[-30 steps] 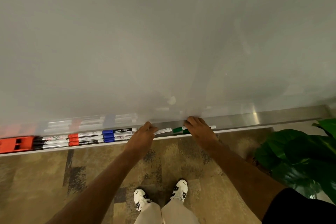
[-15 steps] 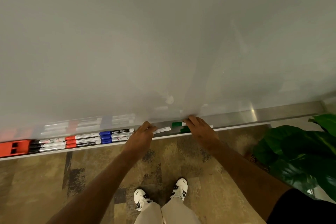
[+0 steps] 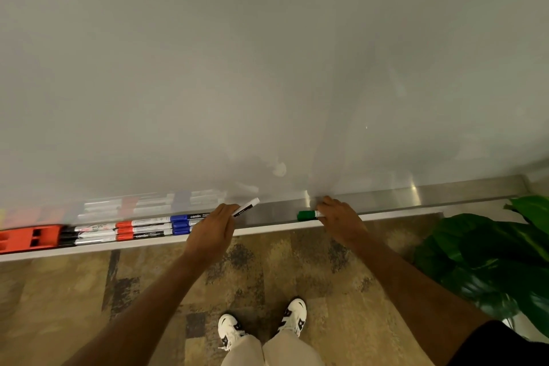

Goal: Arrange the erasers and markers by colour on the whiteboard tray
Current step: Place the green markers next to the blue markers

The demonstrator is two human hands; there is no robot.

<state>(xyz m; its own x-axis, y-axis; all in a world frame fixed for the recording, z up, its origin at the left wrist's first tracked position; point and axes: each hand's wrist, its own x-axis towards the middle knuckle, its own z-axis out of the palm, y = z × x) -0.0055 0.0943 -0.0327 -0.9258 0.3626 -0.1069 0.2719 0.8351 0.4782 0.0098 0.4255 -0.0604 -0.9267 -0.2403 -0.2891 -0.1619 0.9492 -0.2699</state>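
Note:
A metal whiteboard tray [image 3: 267, 221] runs across the view below the whiteboard. On its left lie an orange eraser [image 3: 28, 238], then black markers [image 3: 89, 235], red markers [image 3: 142, 229] and blue markers [image 3: 185, 223] in rows. My left hand [image 3: 212, 232] grips a white-barrelled marker [image 3: 248, 206], lifted and tilted up to the right above the tray. My right hand [image 3: 338, 220] holds green markers [image 3: 306, 215] on the tray; only the green caps stick out to the left of my fingers.
A large green plant [image 3: 490, 258] stands at the right, close to the tray's end. Patterned carpet and my white shoes [image 3: 261, 327] are below. The whiteboard [image 3: 267, 68] fills the upper view.
My left hand has lifted its marker off the tray and tilted it upward. My right hand has slid the green markers to the right, which opened a gap between the hands.

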